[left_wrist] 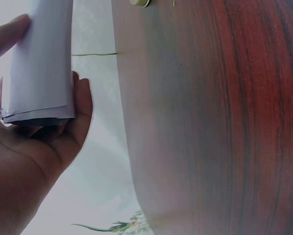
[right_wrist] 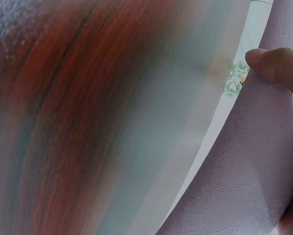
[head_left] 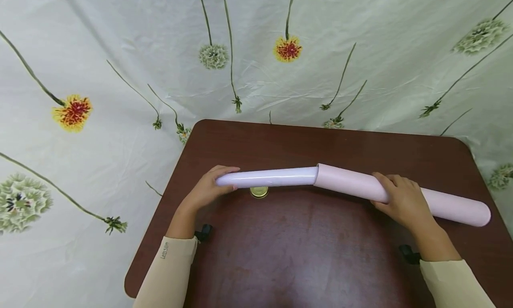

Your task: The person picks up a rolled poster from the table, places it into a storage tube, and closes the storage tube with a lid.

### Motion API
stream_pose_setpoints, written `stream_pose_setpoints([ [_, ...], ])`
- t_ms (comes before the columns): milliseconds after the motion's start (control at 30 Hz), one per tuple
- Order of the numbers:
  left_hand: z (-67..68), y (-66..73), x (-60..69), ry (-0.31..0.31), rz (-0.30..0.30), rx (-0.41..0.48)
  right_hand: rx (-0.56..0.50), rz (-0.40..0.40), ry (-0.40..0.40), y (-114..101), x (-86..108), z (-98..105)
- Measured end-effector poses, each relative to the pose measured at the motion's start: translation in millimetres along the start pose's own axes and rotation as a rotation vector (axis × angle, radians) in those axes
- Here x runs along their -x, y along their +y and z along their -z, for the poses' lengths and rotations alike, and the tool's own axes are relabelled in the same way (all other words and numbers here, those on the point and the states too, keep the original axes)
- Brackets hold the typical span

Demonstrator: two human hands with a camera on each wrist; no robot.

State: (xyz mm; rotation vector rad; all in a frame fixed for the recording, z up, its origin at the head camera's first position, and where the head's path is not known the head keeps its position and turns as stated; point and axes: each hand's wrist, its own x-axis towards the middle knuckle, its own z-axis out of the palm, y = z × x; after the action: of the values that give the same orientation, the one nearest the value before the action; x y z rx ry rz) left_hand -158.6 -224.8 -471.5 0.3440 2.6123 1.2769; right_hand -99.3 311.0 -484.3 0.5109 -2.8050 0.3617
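A long pink tube (head_left: 348,182) lies across my right hand (head_left: 405,201), which grips it around the middle above the table. From the tube's left mouth sticks out a glossy white paper roll (head_left: 276,176), its right part hidden inside. My left hand (head_left: 208,188) holds the roll's left end between thumb and fingers. In the left wrist view the layered end of the roll (left_wrist: 41,73) rests near the palm of the left hand (left_wrist: 34,161). In the right wrist view the textured tube (right_wrist: 234,171) passes under the right thumb (right_wrist: 274,66).
A round gold lid (head_left: 259,192) sits on the brown table (head_left: 300,245) below the roll. Black fittings (head_left: 204,232) show beside both forearms. Behind the table hangs a pale flowered cloth (head_left: 256,85).
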Motion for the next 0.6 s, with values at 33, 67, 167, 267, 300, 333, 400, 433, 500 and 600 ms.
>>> stream_pose_setpoints([
  [33, -0.1, -0.1, -0.3, 0.014, 0.002, -0.003, 0.000, 0.000, 0.000, -0.1, 0.1, 0.2],
  [67, -0.1, -0.3, -0.8, 0.030, 0.007, -0.005, -0.001, 0.000, -0.001, -0.2, 0.2, 0.4],
  [167, -0.1, -1.3, -1.9, 0.072, 0.026, 0.007, -0.003, 0.002, 0.000, 0.0, 0.2, 0.7],
  [267, -0.3, -2.1, -3.2, 0.108, 0.051, 0.022, -0.007, 0.004, -0.003, 0.2, 0.4, 1.1],
  [300, -0.4, -2.4, -3.7, 0.117, 0.057, 0.030, -0.009, 0.005, -0.005, 0.2, 0.6, 1.0],
  [333, -0.8, -2.6, -3.9, 0.128, 0.068, 0.037, -0.010, 0.006, -0.008, 0.2, 0.7, 0.6],
  [400, -1.9, -2.5, -4.5, 0.154, 0.085, 0.061, -0.011, 0.011, -0.014, -0.1, 0.8, -0.1],
  [433, -2.7, -2.4, -4.9, 0.167, 0.094, 0.074, -0.012, 0.014, -0.014, -0.3, 0.8, -0.5],
  [500, -4.5, -2.2, -5.6, 0.189, 0.103, 0.100, -0.014, 0.015, -0.020, -1.0, 0.9, -1.2],
  [600, -7.2, -1.7, -6.7, 0.215, 0.106, 0.142, -0.013, 0.005, -0.031, -2.0, 1.5, -1.8],
])
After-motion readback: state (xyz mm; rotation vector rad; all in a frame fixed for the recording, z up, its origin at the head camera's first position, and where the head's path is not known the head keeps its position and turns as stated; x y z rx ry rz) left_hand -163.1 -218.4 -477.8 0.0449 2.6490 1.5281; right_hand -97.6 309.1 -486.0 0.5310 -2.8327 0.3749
